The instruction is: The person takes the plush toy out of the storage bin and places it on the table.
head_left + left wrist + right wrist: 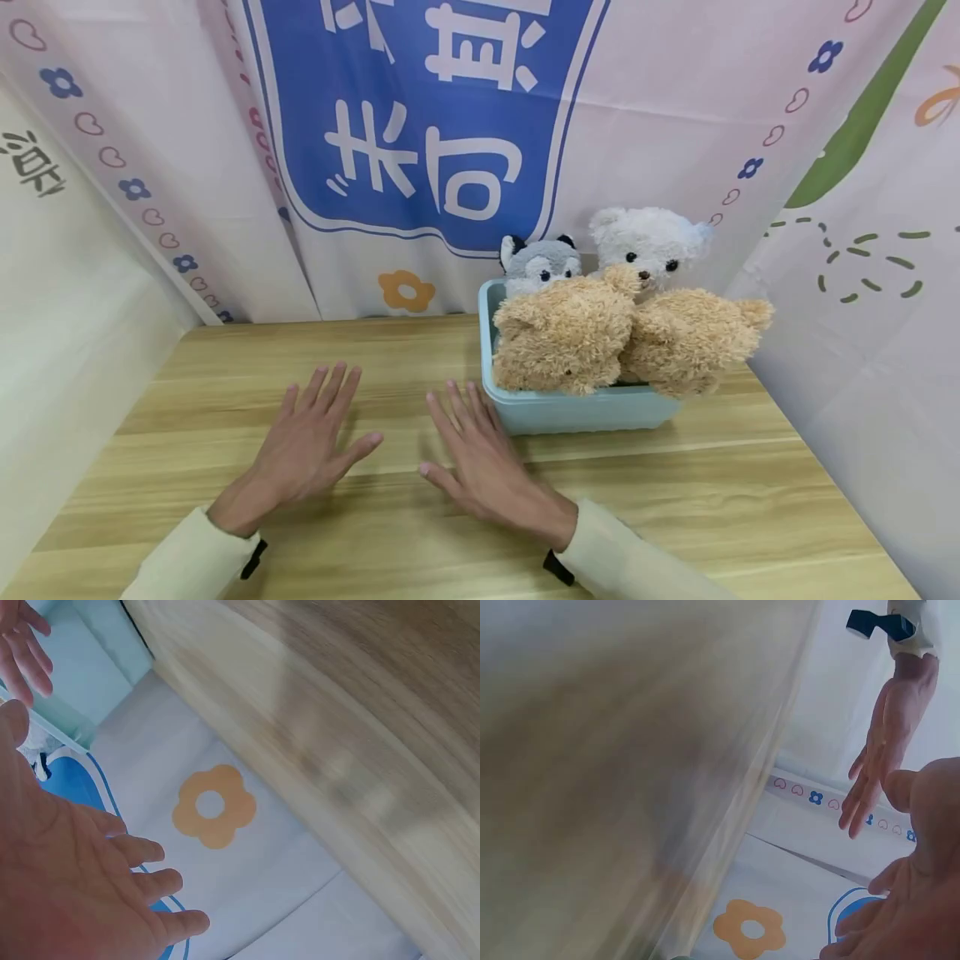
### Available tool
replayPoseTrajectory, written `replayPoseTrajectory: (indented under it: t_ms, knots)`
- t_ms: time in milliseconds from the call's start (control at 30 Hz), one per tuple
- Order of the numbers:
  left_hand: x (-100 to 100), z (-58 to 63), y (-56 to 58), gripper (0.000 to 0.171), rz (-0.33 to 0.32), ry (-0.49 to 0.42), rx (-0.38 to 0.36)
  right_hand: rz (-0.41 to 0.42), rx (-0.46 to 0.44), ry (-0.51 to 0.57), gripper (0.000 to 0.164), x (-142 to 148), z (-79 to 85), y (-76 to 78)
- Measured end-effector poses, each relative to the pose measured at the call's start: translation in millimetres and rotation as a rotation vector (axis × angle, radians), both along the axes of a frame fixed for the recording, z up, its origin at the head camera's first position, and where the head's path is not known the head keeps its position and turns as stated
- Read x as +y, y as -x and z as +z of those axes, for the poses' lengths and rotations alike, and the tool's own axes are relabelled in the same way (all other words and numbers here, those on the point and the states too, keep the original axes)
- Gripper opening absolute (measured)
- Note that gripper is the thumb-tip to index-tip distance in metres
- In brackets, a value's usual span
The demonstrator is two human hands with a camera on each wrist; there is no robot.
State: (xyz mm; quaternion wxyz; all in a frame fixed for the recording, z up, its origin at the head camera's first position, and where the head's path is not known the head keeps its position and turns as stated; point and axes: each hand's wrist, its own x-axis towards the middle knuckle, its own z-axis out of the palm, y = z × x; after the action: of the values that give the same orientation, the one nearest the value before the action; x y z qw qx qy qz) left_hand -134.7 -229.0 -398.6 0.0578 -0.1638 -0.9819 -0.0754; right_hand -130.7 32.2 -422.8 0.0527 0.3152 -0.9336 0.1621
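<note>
My left hand is held palm down over the left half of the wooden table, fingers straight and holding nothing. To its right my right hand is spread the same way, its fingertips beside the left front corner of a light blue plastic bin; whether they touch cannot be told. Two curly tan plush toys lie across the top of the bin. Behind them sit a white teddy bear and a grey-and-white plush husky. Both wrist views show the palms raised off the tabletop.
A cloth backdrop with a blue sign and an orange flower hangs along the table's back edge. Pale cloth also covers the left and right sides. Wood surface shows left of the bin and in front of it.
</note>
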Motion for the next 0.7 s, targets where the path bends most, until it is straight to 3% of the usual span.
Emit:
replayPoseTrajectory:
  t_ms: [367, 700]
  knots:
    - [8, 5.2, 9.4, 0.094, -0.043, -0.046, 0.068, -0.012, 0.024, 0.053, 0.080, 22, 0.3, -18.4]
    - [18, 8.7, 17.0, 0.098, -0.166, -0.173, 0.190, 0.004, 0.148, 0.296, 0.074, 50, -0.3, -30.1]
